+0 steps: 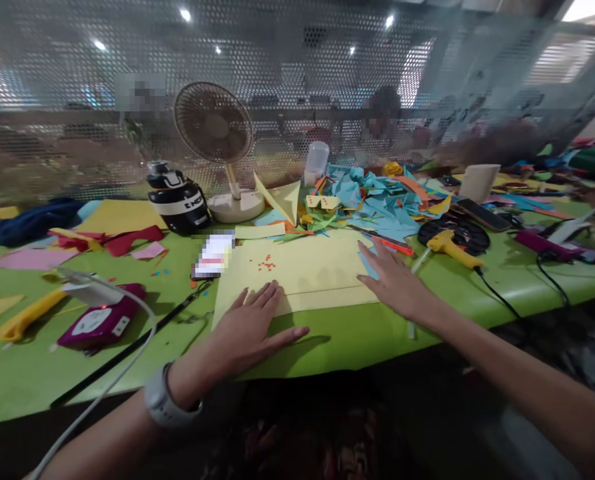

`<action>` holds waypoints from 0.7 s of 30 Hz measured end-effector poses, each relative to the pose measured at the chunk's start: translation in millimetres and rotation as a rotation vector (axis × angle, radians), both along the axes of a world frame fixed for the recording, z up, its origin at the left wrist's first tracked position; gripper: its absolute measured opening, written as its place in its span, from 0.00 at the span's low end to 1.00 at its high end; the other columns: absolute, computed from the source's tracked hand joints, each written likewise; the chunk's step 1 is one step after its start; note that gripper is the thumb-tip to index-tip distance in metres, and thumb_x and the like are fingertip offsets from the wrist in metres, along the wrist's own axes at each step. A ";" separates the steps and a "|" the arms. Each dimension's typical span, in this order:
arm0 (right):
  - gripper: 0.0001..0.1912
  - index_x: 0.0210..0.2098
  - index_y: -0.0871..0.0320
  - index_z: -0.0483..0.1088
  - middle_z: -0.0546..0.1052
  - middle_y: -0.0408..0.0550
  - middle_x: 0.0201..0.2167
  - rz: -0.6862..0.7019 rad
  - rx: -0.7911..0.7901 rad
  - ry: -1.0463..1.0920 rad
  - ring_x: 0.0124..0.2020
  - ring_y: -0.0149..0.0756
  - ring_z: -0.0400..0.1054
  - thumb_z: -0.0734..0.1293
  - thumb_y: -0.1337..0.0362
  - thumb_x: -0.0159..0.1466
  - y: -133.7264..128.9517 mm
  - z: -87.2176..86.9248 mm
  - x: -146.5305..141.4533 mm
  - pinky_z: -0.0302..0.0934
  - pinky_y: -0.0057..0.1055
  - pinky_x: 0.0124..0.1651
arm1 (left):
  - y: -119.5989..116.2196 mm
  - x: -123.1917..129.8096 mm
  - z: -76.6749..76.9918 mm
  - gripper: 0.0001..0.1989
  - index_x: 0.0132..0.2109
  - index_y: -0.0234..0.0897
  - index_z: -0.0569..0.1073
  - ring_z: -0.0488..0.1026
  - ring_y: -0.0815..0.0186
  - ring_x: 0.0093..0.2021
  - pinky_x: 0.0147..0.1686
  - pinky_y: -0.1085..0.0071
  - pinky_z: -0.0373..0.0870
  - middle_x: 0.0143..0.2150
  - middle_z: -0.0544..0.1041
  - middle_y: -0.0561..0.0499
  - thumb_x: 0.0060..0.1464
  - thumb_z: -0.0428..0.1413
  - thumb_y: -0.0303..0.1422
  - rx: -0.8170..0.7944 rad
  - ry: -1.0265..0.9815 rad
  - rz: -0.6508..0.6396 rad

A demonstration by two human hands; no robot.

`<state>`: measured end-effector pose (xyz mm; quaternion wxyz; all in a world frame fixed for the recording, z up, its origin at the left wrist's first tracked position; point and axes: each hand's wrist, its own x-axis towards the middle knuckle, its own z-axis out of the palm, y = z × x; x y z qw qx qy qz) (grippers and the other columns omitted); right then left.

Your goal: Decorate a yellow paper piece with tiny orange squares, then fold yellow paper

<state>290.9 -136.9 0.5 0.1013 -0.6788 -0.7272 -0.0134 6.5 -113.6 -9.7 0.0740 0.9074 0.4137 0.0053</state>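
Note:
A large pale yellow sheet (317,267) lies on the green table, with a crease line along its near edge and a cluster of small orange-red dots (266,264) at its left. My left hand (252,327) rests with fingers spread at the sheet's near left corner, its thumb over the green surface. At the right edge my right hand (394,280) has its fingers apart, the fingertips touching the sheet near a bit of blue paper (368,261). Neither hand holds anything. A lit phone (214,255) lies beside the sheet's upper left corner.
Behind the sheet stand a fan (214,123), a black bottle (180,203) and a heap of blue paper (372,193). A yellow glue gun (452,250) lies at right. Purple power strips (102,320), with cables, sit on both sides.

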 end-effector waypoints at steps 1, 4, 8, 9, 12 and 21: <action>0.26 0.62 0.61 0.57 0.59 0.61 0.62 0.075 0.051 0.004 0.63 0.51 0.51 0.58 0.60 0.66 1.4 0.9 -3.3 0.50 0.47 0.61 | 2.7 1.2 4.0 0.41 0.63 0.26 0.58 0.57 0.49 0.63 0.61 0.51 0.52 0.64 0.59 0.33 0.56 0.41 0.57 -0.001 -0.008 0.002; 0.13 0.47 0.62 0.69 0.73 0.56 0.46 0.371 0.136 -0.101 0.49 0.43 0.66 0.61 0.64 0.66 9.4 1.4 -16.8 0.60 0.38 0.52 | 14.3 5.5 12.2 0.30 0.58 0.30 0.65 0.64 0.49 0.59 0.56 0.53 0.61 0.60 0.67 0.35 0.59 0.46 0.50 0.103 -0.069 0.010; 0.07 0.36 0.62 0.71 0.75 0.53 0.35 0.565 0.122 -0.251 0.36 0.40 0.67 0.62 0.70 0.65 21.7 -0.5 -29.9 0.59 0.33 0.37 | 30.8 14.3 12.5 0.14 0.50 0.36 0.71 0.70 0.59 0.50 0.50 0.63 0.68 0.50 0.75 0.44 0.62 0.47 0.35 0.174 -0.147 -0.137; 0.07 0.35 0.63 0.71 0.75 0.53 0.33 0.577 0.115 -0.262 0.35 0.40 0.66 0.61 0.71 0.65 23.7 -0.7 -31.2 0.58 0.33 0.35 | 34.0 16.7 11.1 0.13 0.49 0.36 0.71 0.71 0.60 0.48 0.47 0.64 0.69 0.47 0.75 0.45 0.63 0.47 0.33 0.170 -0.136 -0.169; 0.09 0.33 0.64 0.71 0.74 0.53 0.31 0.617 0.108 -0.305 0.32 0.39 0.64 0.60 0.74 0.65 26.4 0.1 -31.4 0.54 0.33 0.32 | 39.9 21.9 6.2 0.12 0.48 0.37 0.71 0.71 0.61 0.42 0.40 0.66 0.70 0.42 0.75 0.46 0.63 0.46 0.30 0.183 -0.057 -0.243; 0.13 0.35 0.64 0.71 0.73 0.53 0.30 0.761 0.208 -0.456 0.32 0.40 0.62 0.56 0.77 0.65 27.3 -4.1 -22.5 0.53 0.36 0.34 | 47.1 22.7 7.1 0.09 0.45 0.32 0.70 0.69 0.59 0.37 0.35 0.64 0.68 0.39 0.74 0.44 0.59 0.49 0.24 0.237 0.064 -0.415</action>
